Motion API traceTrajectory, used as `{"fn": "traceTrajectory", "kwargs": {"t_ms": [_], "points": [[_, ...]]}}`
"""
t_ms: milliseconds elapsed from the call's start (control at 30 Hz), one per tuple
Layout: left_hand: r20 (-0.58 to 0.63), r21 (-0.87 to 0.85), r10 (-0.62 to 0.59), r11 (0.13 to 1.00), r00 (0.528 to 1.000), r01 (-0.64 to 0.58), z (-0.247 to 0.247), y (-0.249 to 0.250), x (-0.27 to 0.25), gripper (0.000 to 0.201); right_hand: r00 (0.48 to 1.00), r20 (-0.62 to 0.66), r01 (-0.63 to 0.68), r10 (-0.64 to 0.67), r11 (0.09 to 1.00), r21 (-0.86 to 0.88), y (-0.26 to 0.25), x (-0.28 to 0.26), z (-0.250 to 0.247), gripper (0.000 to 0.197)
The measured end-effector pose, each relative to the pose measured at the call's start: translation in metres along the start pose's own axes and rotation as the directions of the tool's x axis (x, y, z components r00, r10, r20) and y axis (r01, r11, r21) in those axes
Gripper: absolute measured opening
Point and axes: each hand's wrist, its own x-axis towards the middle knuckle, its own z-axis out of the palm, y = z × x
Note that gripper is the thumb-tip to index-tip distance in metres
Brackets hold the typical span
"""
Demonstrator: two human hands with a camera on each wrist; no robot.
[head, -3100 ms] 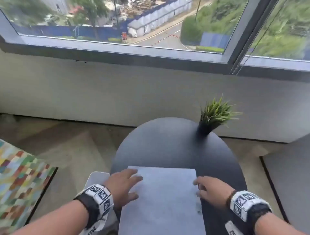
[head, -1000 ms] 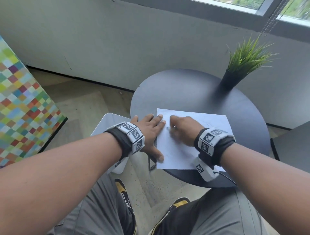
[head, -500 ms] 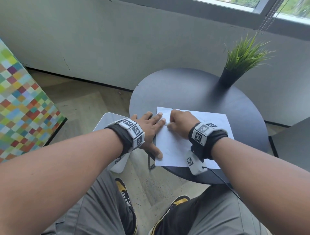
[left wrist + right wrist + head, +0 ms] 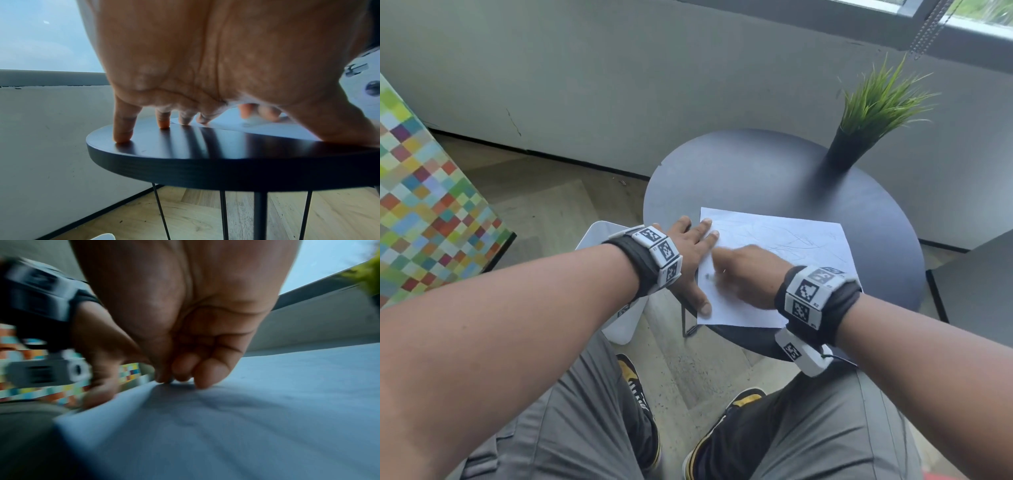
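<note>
The paper lies on the table's near left. The left hand lies flat and pins its left edge. The right hand presses bunched fingertips on it; I cannot tell whether they pinch anything. Hard pressure could wrinkle, tear or drag the paper off.

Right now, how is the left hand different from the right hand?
The left hand lies flat with straight, spread fingers, partly on the round table; the right hand is curled, fingertips pressing the sheet of paper. The left looks sharp, the right blurred. Both touch the paper.
</note>
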Motion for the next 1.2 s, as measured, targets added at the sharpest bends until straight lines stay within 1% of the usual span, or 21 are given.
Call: {"fn": "traceTrajectory", "kwargs": {"t_ms": [33, 67, 100, 133, 200, 233, 267, 333, 367, 500, 533, 633, 667, 767, 800, 867, 933, 967, 1067, 1100, 1200], "points": [[0.006, 0.005, -0.003, 1.000, 1.000, 0.003, -0.001, 0.001, 0.000, 0.147, 0.995, 0.071, 0.072, -0.071, 0.997, -0.005, -0.005, -0.005, 0.002, 0.017], [0.008, 0.009, -0.004, 1.000, 1.000, 0.004, -0.002, 0.001, -0.001, 0.147, 0.990, 0.106, 0.098, -0.096, 0.995, -0.010, -0.008, -0.007, 0.000, 0.016], [0.010, 0.012, -0.004, 1.000, 1.000, 0.004, -0.002, 0.002, -0.001, 0.147, 0.994, 0.085, 0.074, -0.073, 0.997, -0.014, -0.005, -0.005, -0.002, 0.017], [0.011, 0.012, -0.004, 1.000, 1.000, 0.004, -0.003, 0.003, -0.001, 0.147, 1.000, 0.025, 0.002, -0.002, 1.000, -0.008, 0.001, 0.000, -0.005, 0.018], [0.011, 0.019, -0.006, 1.000, 1.000, 0.006, -0.005, 0.005, -0.001, 0.146, 0.984, -0.110, -0.138, 0.139, 0.990, 0.012, 0.009, 0.004, -0.008, 0.020], [0.012, 0.022, -0.007, 1.000, 1.000, 0.006, -0.006, 0.006, -0.002, 0.145, 0.982, -0.123, -0.140, 0.140, 0.990, 0.007, 0.007, 0.002, -0.007, 0.020], [0.016, 0.024, -0.008, 1.000, 1.000, 0.008, -0.006, 0.007, -0.002, 0.145, 0.993, -0.087, -0.083, 0.082, 0.996, -0.009, 0.003, -0.001, -0.005, 0.020], [0.029, 0.028, -0.011, 1.000, 1.000, 0.011, -0.008, 0.009, -0.003, 0.143, 0.998, 0.054, 0.042, -0.040, 0.999, -0.023, -0.008, -0.007, 0.001, 0.019], [0.032, 0.032, -0.012, 0.999, 0.999, 0.011, -0.008, 0.009, -0.004, 0.142, 0.995, 0.080, 0.055, -0.053, 0.998, -0.024, -0.010, -0.009, 0.000, 0.019], [0.025, 0.048, -0.005, 0.999, 1.000, 0.003, -0.008, 0.009, -0.001, 0.142, 0.986, -0.113, -0.128, 0.127, 0.992, -0.005, 0.006, 0.003, -0.001, 0.012], [0.028, 0.049, -0.006, 0.999, 1.000, 0.005, -0.008, 0.009, -0.001, 0.142, 0.992, -0.095, -0.086, 0.083, 0.996, -0.028, 0.003, 0.002, 0.001, 0.011], [0.044, 0.057, -0.022, 0.998, 0.999, 0.019, -0.009, 0.011, -0.003, 0.140, 0.991, 0.107, 0.088, -0.084, 0.996, -0.028, -0.008, -0.010, 0.006, 0.016], [0.043, 0.058, -0.020, 0.998, 0.999, 0.018, -0.009, 0.011, -0.002, 0.138, 0.992, 0.102, 0.075, -0.073, 0.997, -0.017, -0.004, -0.012, 0.004, 0.014], [0.033, 0.078, -0.021, 0.997, 0.999, 0.019, -0.008, 0.010, 0.000, 0.137, 0.989, -0.091, -0.115, 0.116, 0.993, 0.013, 0.016, -0.008, -0.003, 0.018], [0.034, 0.085, -0.023, 0.996, 0.999, 0.020, -0.008, 0.011, 0.001, 0.137, 0.988, -0.103, -0.111, 0.111, 0.994, 0.000, 0.016, -0.010, -0.002, 0.020], [0.040, 0.089, -0.025, 0.996, 0.999, 0.022, -0.008, 0.012, 0.000, 0.136, 1.000, 0.001, 0.011, -0.011, 0.999, -0.037, 0.004, -0.014, 0.005, 0.017], [0.044, 0.092, -0.024, 0.996, 0.999, 0.020, -0.009, 0.014, -0.001, 0.135, 0.989, 0.113, 0.103, -0.097, 0.994, -0.042, -0.004, -0.021, 0.007, 0.016], [0.047, 0.089, -0.024, 0.996, 0.999, 0.019, -0.010, 0.014, 0.001, 0.134, 0.992, 0.099, 0.076, -0.073, 0.997, -0.026, 0.000, -0.020, 0.004, 0.017], [0.062, 0.076, -0.023, 0.997, 0.998, 0.018, -0.011, 0.013, 0.004, 0.134, 0.995, -0.043, -0.088, 0.088, 0.996, 0.002, 0.009, -0.014, 0.000, 0.026], [0.068, 0.076, -0.028, 0.997, 0.997, 0.022, -0.010, 0.013, 0.004, 0.135, 0.997, -0.032, -0.069, 0.068, 0.997, -0.032, 0.005, -0.014, 0.003, 0.025], [0.066, 0.097, -0.041, 0.995, 0.997, 0.035, -0.009, 0.014, 0.005, 0.138, 0.988, 0.134, 0.091, -0.081, 0.994, -0.067, -0.007, -0.024, 0.010, 0.016]]}}
